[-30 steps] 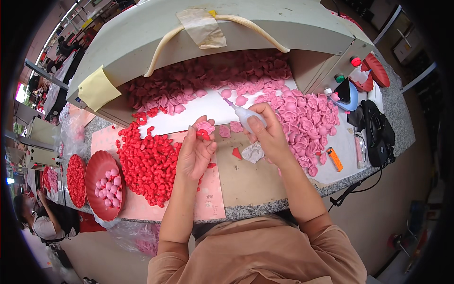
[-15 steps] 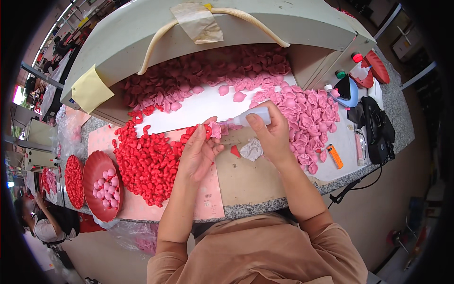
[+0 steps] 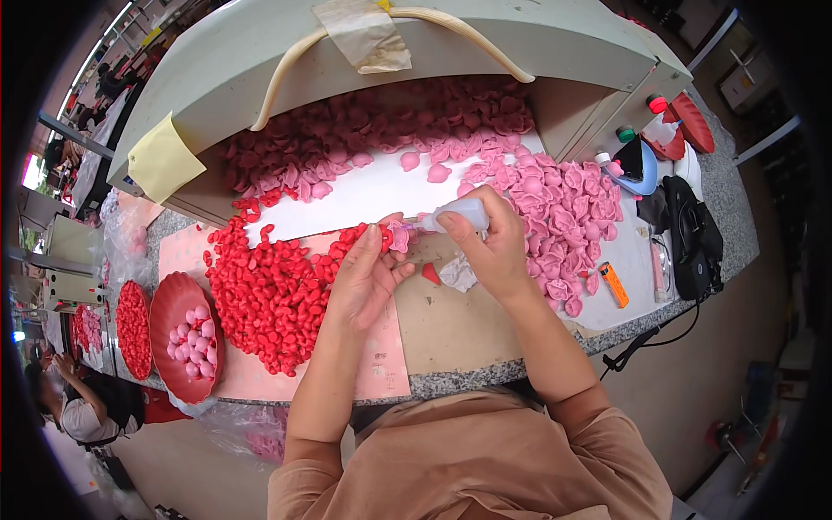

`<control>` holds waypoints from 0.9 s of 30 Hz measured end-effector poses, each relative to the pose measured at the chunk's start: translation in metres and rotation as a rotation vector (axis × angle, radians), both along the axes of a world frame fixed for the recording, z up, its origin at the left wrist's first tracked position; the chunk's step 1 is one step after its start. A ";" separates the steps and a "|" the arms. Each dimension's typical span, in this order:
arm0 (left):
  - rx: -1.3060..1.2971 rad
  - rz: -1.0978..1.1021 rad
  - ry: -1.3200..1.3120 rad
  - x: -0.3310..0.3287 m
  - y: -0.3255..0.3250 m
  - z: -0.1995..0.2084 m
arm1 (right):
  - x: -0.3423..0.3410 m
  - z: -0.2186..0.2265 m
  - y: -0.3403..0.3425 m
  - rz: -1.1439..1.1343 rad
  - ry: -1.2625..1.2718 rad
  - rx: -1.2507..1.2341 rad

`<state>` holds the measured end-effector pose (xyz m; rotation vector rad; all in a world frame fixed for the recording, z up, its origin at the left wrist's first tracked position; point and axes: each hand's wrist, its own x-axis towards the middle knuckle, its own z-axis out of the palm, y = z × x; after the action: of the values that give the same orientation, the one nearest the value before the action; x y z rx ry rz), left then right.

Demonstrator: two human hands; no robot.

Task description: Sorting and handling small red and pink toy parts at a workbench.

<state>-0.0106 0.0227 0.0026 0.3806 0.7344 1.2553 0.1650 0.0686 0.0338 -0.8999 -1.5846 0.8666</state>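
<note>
Two bare hands at work over a crowded surface (image 3: 472,380) with a speckled stone edge, seen from above. The left hand (image 3: 360,284) is raised above the right margin of a heap of red pieces (image 3: 273,303); its thumb and forefinger pinch a red piece (image 3: 386,236) together with a pink petal-shaped piece (image 3: 399,237), which projects to the right of the fingertips, while the other fingers are loosely curled. The right hand (image 3: 496,251) has its fingers wrapped about a translucent squeeze bottle (image 3: 465,212), tilted so that its slender nozzle points left toward the pink petal-shaped piece; whether the tip touches it cannot be told. Below the bottle lie a crumpled white tissue (image 3: 458,274) and, just beside it, a small red scrap (image 3: 431,274). To the right spreads a mound of pink petals (image 3: 559,212), with an orange object (image 3: 614,286) near its lower end. At far left, a scalloped red tray (image 3: 178,373) holds pink balls (image 3: 192,342), next to a second tray of red pieces. Behind the hands stands a pale grey cabinet (image 3: 563,65), its open front filled toward the rear with further pink petals.
</note>
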 end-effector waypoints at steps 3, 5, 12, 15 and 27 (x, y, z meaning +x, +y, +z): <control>0.004 -0.010 0.002 -0.001 0.000 -0.002 | 0.000 0.001 0.000 0.001 0.000 0.000; 0.008 -0.015 0.001 -0.001 0.000 -0.002 | 0.000 0.001 0.000 -0.001 -0.006 0.002; -0.002 -0.016 0.014 0.000 0.000 -0.001 | -0.001 0.002 0.000 -0.027 -0.031 0.029; -0.010 -0.016 0.028 0.001 0.000 -0.001 | 0.000 0.001 0.000 -0.028 -0.051 0.045; -0.009 -0.017 0.046 0.000 0.000 -0.003 | 0.001 0.001 -0.001 -0.030 -0.077 0.065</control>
<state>-0.0105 0.0228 -0.0002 0.4084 0.7741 1.2299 0.1655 0.0677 0.0352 -0.9175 -1.6526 0.7628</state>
